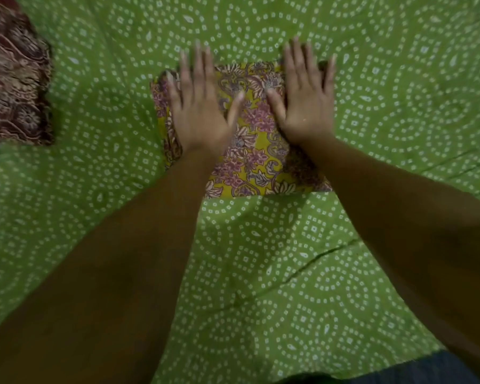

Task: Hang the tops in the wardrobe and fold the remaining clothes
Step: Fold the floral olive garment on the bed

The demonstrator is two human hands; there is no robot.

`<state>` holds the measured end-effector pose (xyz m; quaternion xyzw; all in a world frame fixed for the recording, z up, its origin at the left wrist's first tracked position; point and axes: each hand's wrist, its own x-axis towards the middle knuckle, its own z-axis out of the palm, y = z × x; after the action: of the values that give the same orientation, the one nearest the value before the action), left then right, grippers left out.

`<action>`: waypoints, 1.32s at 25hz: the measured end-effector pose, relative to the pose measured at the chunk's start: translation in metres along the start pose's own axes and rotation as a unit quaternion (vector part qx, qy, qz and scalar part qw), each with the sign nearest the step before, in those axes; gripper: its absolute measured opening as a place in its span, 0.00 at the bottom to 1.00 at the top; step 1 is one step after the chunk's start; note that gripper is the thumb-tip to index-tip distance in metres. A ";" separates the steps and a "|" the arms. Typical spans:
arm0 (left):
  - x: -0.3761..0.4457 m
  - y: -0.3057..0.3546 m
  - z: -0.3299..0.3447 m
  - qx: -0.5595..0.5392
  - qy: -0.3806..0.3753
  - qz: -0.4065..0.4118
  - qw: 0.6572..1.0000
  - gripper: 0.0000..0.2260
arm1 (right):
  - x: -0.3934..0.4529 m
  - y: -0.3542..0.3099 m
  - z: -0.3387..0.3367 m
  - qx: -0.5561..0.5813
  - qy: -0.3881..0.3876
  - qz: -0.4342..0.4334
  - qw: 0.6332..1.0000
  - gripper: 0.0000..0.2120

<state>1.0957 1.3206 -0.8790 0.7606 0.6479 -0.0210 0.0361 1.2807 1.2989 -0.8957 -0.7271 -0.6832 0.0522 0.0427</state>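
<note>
Forearms: both reach from the camera over the bed, largest in view.
Bed (372, 245): green dotted sheet, carrying the clothes.
Brown patterned cloth (14, 87): bunched at far left, probably waiting its turn.
Folded garment (257, 151): yellow floral, a compact rectangle mid-bed.
Left hand (198, 106): fingers spread, flat on the garment, seemingly pressing the fold.
Right hand (305, 106): likewise spread, palm down, holding the fold flat.

Green dotted bedsheet (372, 112) spread flat; dark denim patch (416, 370) at bottom edge.
</note>
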 end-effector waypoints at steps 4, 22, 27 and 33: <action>-0.022 -0.015 0.004 -0.097 0.040 -0.260 0.960 0.43 | -0.033 0.013 0.003 0.122 0.051 0.205 0.970 0.36; -0.140 -0.015 -0.207 -0.435 -0.044 -0.214 0.874 0.17 | -0.131 0.004 -0.224 0.450 -0.048 0.270 0.850 0.15; -0.231 0.017 -0.312 -0.426 -0.053 -0.157 0.889 0.17 | -0.249 0.002 -0.335 0.285 0.005 0.303 0.909 0.20; -0.298 0.117 -0.372 -0.490 -0.087 -0.059 0.866 0.14 | -0.362 0.077 -0.424 0.244 0.037 0.366 0.897 0.21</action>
<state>1.1579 1.0394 -0.4814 0.6006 0.6127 0.2312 0.4587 1.3919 0.9368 -0.4792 -0.8938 -0.3327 0.2025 0.2222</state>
